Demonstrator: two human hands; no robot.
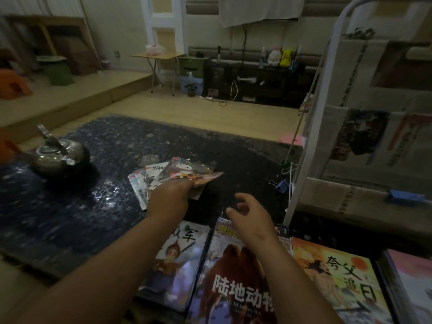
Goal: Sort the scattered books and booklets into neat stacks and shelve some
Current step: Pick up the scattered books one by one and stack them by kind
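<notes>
The left grip holds a loose fan of booklets by its near edge, low over the middle of the dark desk. The fan spreads far and left of the hand. The right grip is wide and holds nothing, its fingers relaxed and lightly curled. It hovers just right of the fan and above the near row. That row lies along the near edge: a left book, a bear book and an orange book, side by side, with both forearms stretched over them.

The main risk, as I judge it, is the fan itself. The covers look glossy and are held at one edge only, so a tilt or a quick move could let the outer ones slide out and scatter again. A support from the right grip would steady them.

A sweep to the left could strike the kettle, which stands at the far left of the desk. A forearm dragged back could push the near row askew or off the edge. The rack at the right looks light and already carries papers, so a hard push there might rock it
</notes>
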